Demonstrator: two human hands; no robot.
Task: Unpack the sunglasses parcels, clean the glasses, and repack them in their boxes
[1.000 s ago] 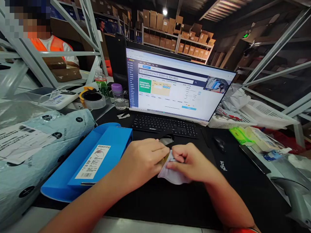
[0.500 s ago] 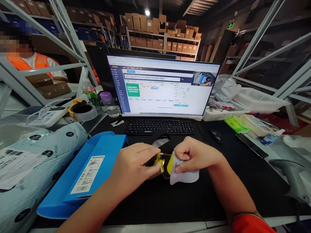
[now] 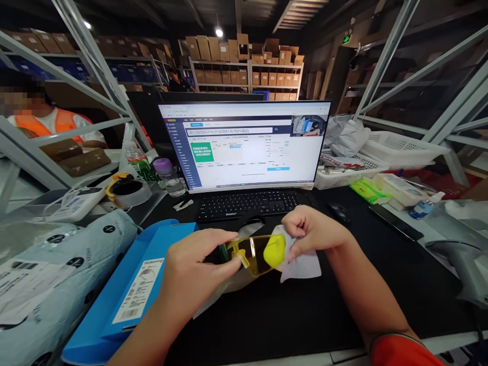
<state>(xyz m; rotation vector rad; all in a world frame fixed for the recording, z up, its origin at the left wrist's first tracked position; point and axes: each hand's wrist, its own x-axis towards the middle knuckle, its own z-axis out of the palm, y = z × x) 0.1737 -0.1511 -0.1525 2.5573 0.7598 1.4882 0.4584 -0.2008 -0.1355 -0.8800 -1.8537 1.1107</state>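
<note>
Pinched between the thumb and fingers of my left hand (image 3: 202, 264) is a pair of yellow-tinted glasses (image 3: 256, 258), held by its middle near the nose piece. My right hand (image 3: 310, 234) grips a pale cloth (image 3: 305, 264), pressed around the right end of the lens. Bright yellow shows through the lens where the cloth lies behind it. My left fingers partly hide the other side of the glasses. Left of my left arm lies an open blue box (image 3: 152, 274) with a white label (image 3: 139, 291). A pale, filmy sheet (image 3: 232, 284) hangs below my left hand.
Behind my hands stand a keyboard (image 3: 247, 203) and a lit monitor (image 3: 244, 147). A pale blue parcel (image 3: 76, 274) lies at left, near a tape roll (image 3: 127, 190). At right are a mouse (image 3: 338, 211), a phone (image 3: 395, 222), a scanner (image 3: 463, 259) and a white basket (image 3: 346, 173). A co-worker (image 3: 57, 122) sits at left.
My left hand has moved left and my right hand slightly right, so more of the yellow lens shows between them. The cloth has slid toward the lens's right end. My view has shifted slightly.
</note>
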